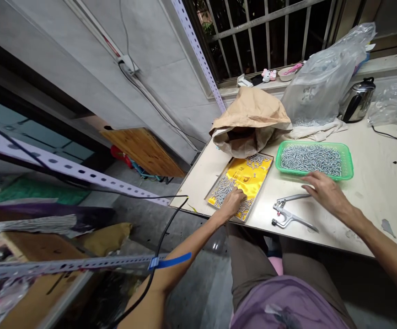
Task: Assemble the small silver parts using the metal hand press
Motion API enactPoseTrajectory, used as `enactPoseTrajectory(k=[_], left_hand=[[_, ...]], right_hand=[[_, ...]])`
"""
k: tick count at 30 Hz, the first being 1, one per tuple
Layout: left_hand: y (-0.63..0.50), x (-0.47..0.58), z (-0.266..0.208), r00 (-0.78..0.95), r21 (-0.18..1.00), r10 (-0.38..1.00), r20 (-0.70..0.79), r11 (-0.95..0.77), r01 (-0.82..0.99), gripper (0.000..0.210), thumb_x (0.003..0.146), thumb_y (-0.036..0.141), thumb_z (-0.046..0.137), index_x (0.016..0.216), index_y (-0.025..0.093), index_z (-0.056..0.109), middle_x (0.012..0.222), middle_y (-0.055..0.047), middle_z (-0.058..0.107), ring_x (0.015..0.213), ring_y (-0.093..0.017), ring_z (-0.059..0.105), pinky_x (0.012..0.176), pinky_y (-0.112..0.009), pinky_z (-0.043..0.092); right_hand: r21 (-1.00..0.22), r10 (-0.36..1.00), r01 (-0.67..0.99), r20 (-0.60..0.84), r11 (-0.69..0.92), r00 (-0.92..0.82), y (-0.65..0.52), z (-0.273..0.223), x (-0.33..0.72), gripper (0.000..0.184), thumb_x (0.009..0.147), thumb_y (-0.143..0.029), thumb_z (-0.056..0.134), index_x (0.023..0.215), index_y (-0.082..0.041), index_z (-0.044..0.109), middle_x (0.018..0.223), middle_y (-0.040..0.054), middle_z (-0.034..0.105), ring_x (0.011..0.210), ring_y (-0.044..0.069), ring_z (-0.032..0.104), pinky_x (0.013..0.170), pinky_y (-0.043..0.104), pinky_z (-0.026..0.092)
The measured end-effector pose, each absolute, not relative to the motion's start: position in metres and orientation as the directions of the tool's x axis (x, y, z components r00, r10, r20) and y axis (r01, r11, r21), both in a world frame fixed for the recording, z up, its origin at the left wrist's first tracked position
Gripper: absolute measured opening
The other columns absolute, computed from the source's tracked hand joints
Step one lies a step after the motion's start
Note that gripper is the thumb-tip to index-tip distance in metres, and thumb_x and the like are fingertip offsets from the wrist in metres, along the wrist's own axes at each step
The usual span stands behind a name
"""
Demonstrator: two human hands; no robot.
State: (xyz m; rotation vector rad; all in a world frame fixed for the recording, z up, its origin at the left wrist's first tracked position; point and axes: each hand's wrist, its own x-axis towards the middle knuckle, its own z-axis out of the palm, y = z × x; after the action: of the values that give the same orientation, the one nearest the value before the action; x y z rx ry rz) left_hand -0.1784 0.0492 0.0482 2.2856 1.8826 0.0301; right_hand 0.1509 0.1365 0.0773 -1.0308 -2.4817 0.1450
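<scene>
My left hand (233,203) is over the near part of a shallow tray (262,183), its fingers curled down among small silver metal pieces (224,188). Whatever its fingertips grip is hidden. A yellow sheet (241,173) with dark print lines the tray. My right hand (325,192) hovers at the front edge of a green plastic basket (348,167), thumb and fingers apart, holding nothing. Similar small metal pieces (310,158) fill the basket. Hand pliers (286,214) of silver metal lie on the table just left of my right hand, one handle reaching toward it.
A crumpled brown paper bag (253,109) stands open behind the tray. Farther back are a clear plastic bag (322,82), a white cloth (322,130) and a steel kettle (359,100). A black cable (164,233) hangs by my left arm, beside a perforated metal rail (82,265).
</scene>
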Motion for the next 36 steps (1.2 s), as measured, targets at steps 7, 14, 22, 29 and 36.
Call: enactPoseTrajectory(k=[7, 14, 22, 29, 36], left_hand=[[0.06, -0.181, 0.052, 0.248, 0.187, 0.95, -0.191, -0.213, 0.959, 0.02, 0.084, 0.012, 0.049, 0.075, 0.013, 0.067, 0.083, -0.009, 0.064, 0.085, -0.019, 0.056, 0.08, -0.03, 0.045], [0.06, -0.185, 0.06, 0.149, 0.26, 0.966, -0.211, -0.092, 0.961, 0.011, 0.077, 0.013, 0.058, 0.079, 0.016, 0.067, 0.078, -0.006, 0.066, 0.084, -0.02, 0.061, 0.075, -0.029, 0.048], [0.035, -0.136, 0.076, 0.065, 0.565, 0.992, -0.11, 0.009, 0.825, 0.015, 0.08, 0.018, 0.061, 0.088, 0.018, 0.073, 0.087, -0.005, 0.072, 0.081, -0.018, 0.065, 0.077, -0.029, 0.05], [0.028, -0.08, 0.054, 0.017, 0.75, 0.956, -0.292, 0.218, 0.624, 0.009, 0.074, 0.021, 0.067, 0.078, 0.016, 0.073, 0.074, -0.002, 0.071, 0.067, -0.014, 0.063, 0.063, -0.023, 0.048], [0.038, -0.08, 0.041, -0.035, 0.734, 0.828, -0.559, 0.514, 0.443, 0.02, 0.071, 0.03, 0.067, 0.069, 0.011, 0.069, 0.045, 0.005, 0.051, 0.042, -0.006, 0.042, 0.044, -0.018, 0.033]], right_hand=[[-0.359, 0.665, 0.561, 0.349, 0.746, -0.66, 0.082, 0.064, 0.151, 0.029, 0.096, -0.027, 0.039, 0.104, -0.02, 0.066, 0.101, 0.0104, 0.064, 0.093, 0.024, 0.061, 0.081, 0.039, 0.053], [-0.423, 0.696, 0.558, 0.341, 0.714, -0.632, 0.061, 0.062, 0.161, 0.031, 0.096, -0.027, 0.037, 0.103, -0.022, 0.066, 0.1, 0.0103, 0.064, 0.092, 0.023, 0.063, 0.081, 0.039, 0.054], [-0.446, 0.721, 0.586, 0.24, 0.677, -0.65, 0.045, 0.044, 0.16, 0.022, 0.094, -0.023, 0.045, 0.102, -0.018, 0.065, 0.098, 0.0107, 0.063, 0.09, 0.023, 0.058, 0.077, 0.037, 0.052], [-0.401, 0.761, 0.658, 0.189, 0.637, -0.621, 0.035, 0.034, 0.153, 0.015, 0.089, -0.017, 0.053, 0.099, -0.019, 0.064, 0.091, 0.0084, 0.061, 0.086, 0.023, 0.054, 0.072, 0.034, 0.046], [-0.409, 0.771, 0.667, 0.173, 0.622, -0.613, 0.032, 0.025, 0.152, 0.02, 0.089, -0.016, 0.053, 0.107, -0.018, 0.061, 0.093, 0.0085, 0.061, 0.087, 0.023, 0.053, 0.073, 0.034, 0.043]])
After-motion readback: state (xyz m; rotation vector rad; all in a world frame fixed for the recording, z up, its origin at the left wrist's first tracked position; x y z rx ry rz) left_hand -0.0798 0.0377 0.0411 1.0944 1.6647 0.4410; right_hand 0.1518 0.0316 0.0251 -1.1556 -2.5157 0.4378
